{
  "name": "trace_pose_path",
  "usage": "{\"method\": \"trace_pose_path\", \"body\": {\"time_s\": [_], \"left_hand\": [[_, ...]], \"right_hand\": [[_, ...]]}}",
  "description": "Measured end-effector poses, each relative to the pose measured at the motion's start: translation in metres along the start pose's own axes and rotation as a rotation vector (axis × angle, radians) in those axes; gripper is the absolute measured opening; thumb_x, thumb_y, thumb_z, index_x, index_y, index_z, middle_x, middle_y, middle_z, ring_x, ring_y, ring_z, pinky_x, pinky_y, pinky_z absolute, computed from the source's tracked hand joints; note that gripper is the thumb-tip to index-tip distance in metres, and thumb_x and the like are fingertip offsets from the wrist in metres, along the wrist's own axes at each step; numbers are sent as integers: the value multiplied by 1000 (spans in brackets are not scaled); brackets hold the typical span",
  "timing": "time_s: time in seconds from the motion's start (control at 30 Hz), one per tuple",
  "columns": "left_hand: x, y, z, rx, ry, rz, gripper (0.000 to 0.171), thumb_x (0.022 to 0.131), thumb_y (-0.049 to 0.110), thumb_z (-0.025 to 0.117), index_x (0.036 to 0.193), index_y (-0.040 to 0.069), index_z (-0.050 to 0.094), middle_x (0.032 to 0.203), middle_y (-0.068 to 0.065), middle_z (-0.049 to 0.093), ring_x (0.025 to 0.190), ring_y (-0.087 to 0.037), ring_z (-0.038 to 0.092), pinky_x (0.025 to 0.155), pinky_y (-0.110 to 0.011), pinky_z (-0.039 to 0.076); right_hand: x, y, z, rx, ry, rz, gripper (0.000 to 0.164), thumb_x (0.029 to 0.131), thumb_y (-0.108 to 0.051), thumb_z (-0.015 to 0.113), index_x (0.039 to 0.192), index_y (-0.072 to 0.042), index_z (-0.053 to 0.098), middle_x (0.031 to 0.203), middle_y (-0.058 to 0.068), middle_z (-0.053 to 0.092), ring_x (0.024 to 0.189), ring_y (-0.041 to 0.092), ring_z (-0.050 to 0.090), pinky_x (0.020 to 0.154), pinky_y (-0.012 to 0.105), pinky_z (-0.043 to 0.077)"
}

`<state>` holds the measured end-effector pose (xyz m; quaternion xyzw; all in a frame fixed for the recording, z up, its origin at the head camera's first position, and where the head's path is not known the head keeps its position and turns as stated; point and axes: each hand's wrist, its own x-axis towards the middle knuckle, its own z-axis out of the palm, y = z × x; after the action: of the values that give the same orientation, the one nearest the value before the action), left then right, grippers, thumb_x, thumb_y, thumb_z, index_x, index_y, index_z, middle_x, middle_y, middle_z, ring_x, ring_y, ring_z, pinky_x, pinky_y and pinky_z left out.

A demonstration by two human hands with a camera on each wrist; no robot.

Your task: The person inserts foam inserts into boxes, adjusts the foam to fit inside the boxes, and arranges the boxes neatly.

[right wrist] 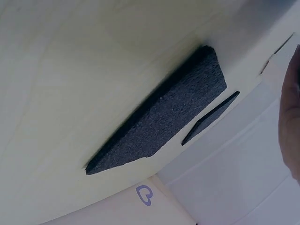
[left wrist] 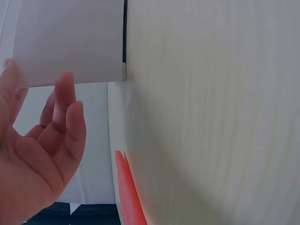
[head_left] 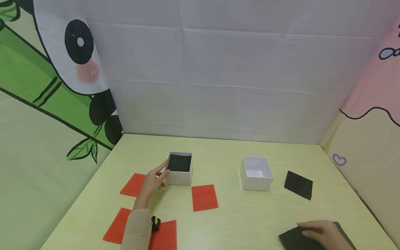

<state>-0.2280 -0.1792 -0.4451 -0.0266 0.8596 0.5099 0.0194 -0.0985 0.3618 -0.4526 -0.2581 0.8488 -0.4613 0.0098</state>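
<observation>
A white open-topped box (head_left: pixel 178 177) stands left of centre, a black square sheet (head_left: pixel 180 163) lying in its top. My left hand (head_left: pixel 153 182) is at the box's left side, index fingertip at the far rim and thumb near the front corner. In the left wrist view, the left hand (left wrist: pixel 44 136) has its other fingers loosely bent below the box wall (left wrist: pixel 70 42). At lower right, my right hand (head_left: pixel 326 234) is over a large black sheet (head_left: pixel 295 239), thumb and index finger apart. The right wrist view shows this black sheet (right wrist: pixel 159 117), with only an edge of the hand (right wrist: pixel 289 117).
A second white box (head_left: pixel 257 182) with nothing in it stands right of centre. Beside it lies a smaller black sheet (head_left: pixel 299 185). Several red sheets (head_left: pixel 204 198) lie around the left arm. A white cloth wall (head_left: pixel 218 86) closes the table's back.
</observation>
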Motion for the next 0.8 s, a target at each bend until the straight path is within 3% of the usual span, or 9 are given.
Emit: {"method": "trace_pose_path", "body": {"time_s": [0.13, 0.27, 0.33, 0.53, 0.67, 0.8], "left_hand": [[-1, 1, 0, -11, -2, -7, 54, 87, 32, 57, 137, 28, 37, 83, -12, 49, 57, -28, 58, 51, -27, 42], [0, 1, 0, -14, 0, -12, 54, 87, 33, 57, 137, 28, 37, 83, -12, 50, 56, -27, 58, 51, -27, 42], [-1, 1, -1, -8, 0, -18, 54, 87, 34, 57, 137, 28, 37, 84, -12, 50, 56, -26, 58, 51, -27, 42], [-1, 2, -1, 4, -3, -21, 55, 87, 35, 57, 137, 28, 37, 85, -12, 51, 56, -25, 58, 52, -27, 43], [-1, 2, 0, 8, 0, -20, 55, 87, 34, 57, 137, 28, 36, 86, -12, 50, 56, -24, 57, 53, -27, 43], [0, 1, 0, 10, 1, -19, 55, 86, 35, 57, 137, 29, 37, 86, -11, 50, 55, -22, 57, 53, -27, 42]], "right_hand": [[3, -7, 0, -47, 38, 131, 16, 76, -2, 67, 89, -12, 71, 86, -18, 64, 77, -4, 58, 60, 18, 46], [7, -11, 3, 5, 75, 117, 14, 77, 2, 64, 86, -7, 70, 84, -12, 65, 74, 0, 59, 59, 19, 47], [10, -14, 4, 37, 81, 140, 15, 79, 3, 63, 90, -4, 69, 86, -13, 64, 77, -1, 58, 61, 18, 47], [20, -27, 6, 191, 27, 312, 26, 84, -4, 59, 106, 9, 61, 98, -22, 59, 89, -6, 54, 70, 18, 46], [26, -32, 9, 318, -12, 305, 28, 84, -4, 59, 112, -1, 62, 104, -24, 57, 94, -6, 52, 73, 17, 45], [33, -34, 13, 348, -31, 336, 33, 84, -6, 59, 116, 4, 57, 104, -26, 55, 94, -5, 52, 73, 19, 45]]}}
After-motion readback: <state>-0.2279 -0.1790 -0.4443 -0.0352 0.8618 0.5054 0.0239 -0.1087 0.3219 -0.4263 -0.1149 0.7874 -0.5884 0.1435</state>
